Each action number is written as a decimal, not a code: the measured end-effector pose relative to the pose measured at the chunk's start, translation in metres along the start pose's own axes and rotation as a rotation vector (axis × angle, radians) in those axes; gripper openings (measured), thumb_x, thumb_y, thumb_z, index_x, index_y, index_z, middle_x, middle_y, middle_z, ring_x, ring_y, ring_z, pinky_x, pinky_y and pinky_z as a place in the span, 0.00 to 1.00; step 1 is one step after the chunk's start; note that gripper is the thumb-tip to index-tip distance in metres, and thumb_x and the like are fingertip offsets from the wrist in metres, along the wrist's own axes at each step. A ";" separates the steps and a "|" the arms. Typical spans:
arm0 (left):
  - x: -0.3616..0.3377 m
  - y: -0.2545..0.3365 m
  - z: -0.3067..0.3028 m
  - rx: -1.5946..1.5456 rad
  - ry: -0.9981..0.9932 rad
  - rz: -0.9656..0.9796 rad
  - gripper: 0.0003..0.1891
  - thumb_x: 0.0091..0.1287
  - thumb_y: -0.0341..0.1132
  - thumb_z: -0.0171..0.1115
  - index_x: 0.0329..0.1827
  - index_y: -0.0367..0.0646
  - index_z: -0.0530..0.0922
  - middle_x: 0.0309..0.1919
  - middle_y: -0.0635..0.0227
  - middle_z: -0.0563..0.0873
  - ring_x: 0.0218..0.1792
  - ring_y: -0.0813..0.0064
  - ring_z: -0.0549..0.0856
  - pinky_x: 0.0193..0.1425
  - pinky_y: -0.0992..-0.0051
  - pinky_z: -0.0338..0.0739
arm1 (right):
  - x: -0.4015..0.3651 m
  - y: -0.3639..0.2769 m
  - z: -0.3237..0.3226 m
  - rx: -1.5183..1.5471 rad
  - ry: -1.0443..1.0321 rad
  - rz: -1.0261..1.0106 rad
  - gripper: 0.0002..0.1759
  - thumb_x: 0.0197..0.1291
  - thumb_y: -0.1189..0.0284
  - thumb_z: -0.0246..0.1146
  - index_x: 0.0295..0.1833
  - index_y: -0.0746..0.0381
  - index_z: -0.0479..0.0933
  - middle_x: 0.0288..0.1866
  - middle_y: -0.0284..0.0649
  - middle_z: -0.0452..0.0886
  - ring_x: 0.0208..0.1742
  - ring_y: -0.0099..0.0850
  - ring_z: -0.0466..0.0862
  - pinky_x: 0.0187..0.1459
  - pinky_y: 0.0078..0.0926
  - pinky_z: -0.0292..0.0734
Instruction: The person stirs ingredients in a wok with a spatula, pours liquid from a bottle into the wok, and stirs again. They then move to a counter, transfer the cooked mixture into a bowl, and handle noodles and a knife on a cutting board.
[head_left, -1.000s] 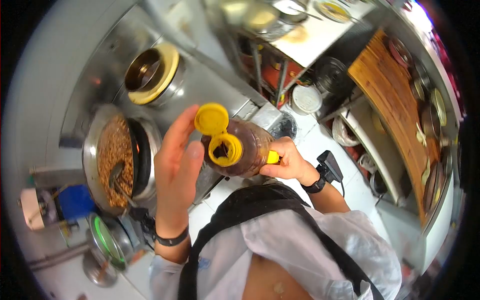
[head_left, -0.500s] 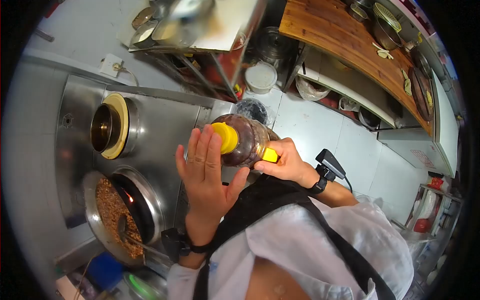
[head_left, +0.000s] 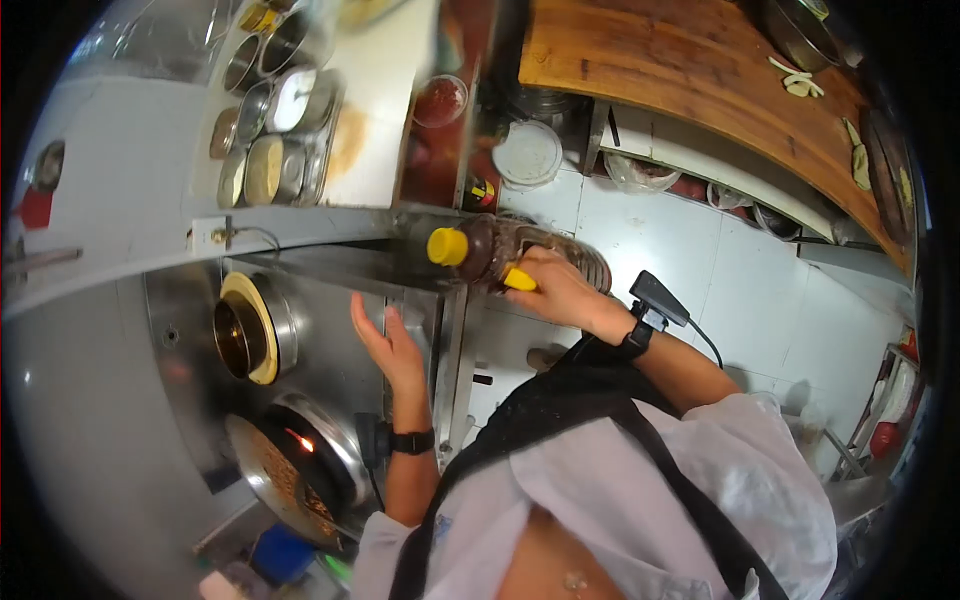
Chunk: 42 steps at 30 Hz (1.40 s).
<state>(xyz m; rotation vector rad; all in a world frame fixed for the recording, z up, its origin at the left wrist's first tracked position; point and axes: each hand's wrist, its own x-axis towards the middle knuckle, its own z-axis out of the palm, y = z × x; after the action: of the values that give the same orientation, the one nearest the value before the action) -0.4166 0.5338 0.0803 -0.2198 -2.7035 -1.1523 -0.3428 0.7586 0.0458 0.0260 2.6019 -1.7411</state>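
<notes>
My right hand (head_left: 560, 288) is closed around the yellow handle of a large clear plastic bottle (head_left: 480, 250) with dark contents. The bottle is held tilted, with its yellow cap (head_left: 447, 246) pointing left and fitted on the neck. Off to the left, apart from the bottle, my left hand (head_left: 392, 350) is open with its fingers spread, holding nothing. Below and left of it, a wok (head_left: 262, 492) of brown crumbly food sits tilted by a burner, where a flame (head_left: 300, 440) glows.
A metal pot with a yellowish rim (head_left: 265, 330) stands on the steel stove. Several metal containers (head_left: 265, 165) sit on the counter ahead. A wooden worktop (head_left: 660, 70) is at the upper right, and a white lidded bucket (head_left: 527, 153) stands on the floor.
My left hand has come away from the bottle's cap and moved down. The bottle, still in my right hand, has turned to lie more sideways. The view has shifted toward the counter.
</notes>
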 end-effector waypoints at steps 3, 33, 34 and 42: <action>-0.002 -0.066 0.029 0.327 0.029 0.053 0.21 0.64 0.34 0.49 0.57 0.31 0.64 0.56 0.46 0.68 0.58 0.50 0.66 0.63 0.60 0.56 | 0.032 0.053 -0.006 0.041 0.116 0.097 0.16 0.48 0.68 0.64 0.40 0.67 0.74 0.40 0.47 0.70 0.44 0.44 0.72 0.46 0.30 0.67; -0.014 -0.073 0.051 0.557 0.027 -0.160 0.18 0.59 0.39 0.48 0.48 0.37 0.68 0.50 0.56 0.73 0.55 0.57 0.69 0.61 0.54 0.50 | 0.279 0.121 0.093 0.259 -0.240 -0.063 0.23 0.46 0.73 0.61 0.51 0.65 0.70 0.47 0.51 0.75 0.50 0.42 0.74 0.52 0.32 0.68; -0.017 -0.074 0.050 0.551 0.036 -0.170 0.18 0.59 0.39 0.48 0.48 0.37 0.68 0.50 0.56 0.73 0.55 0.57 0.69 0.61 0.54 0.50 | 0.273 0.120 0.094 0.255 -0.240 -0.056 0.23 0.46 0.73 0.61 0.51 0.65 0.70 0.46 0.51 0.75 0.50 0.42 0.74 0.52 0.32 0.68; -0.017 -0.070 0.048 0.511 0.035 -0.149 0.16 0.58 0.38 0.50 0.46 0.38 0.68 0.50 0.58 0.72 0.56 0.59 0.68 0.62 0.54 0.49 | 0.263 0.126 0.100 0.199 -0.196 -0.072 0.24 0.46 0.76 0.60 0.52 0.66 0.69 0.45 0.52 0.75 0.50 0.41 0.74 0.52 0.32 0.68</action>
<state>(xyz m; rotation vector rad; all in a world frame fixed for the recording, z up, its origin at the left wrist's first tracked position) -0.4210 0.5193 -0.0052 0.0795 -2.9062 -0.4530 -0.6034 0.7164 -0.1135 -0.2281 2.3141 -1.9113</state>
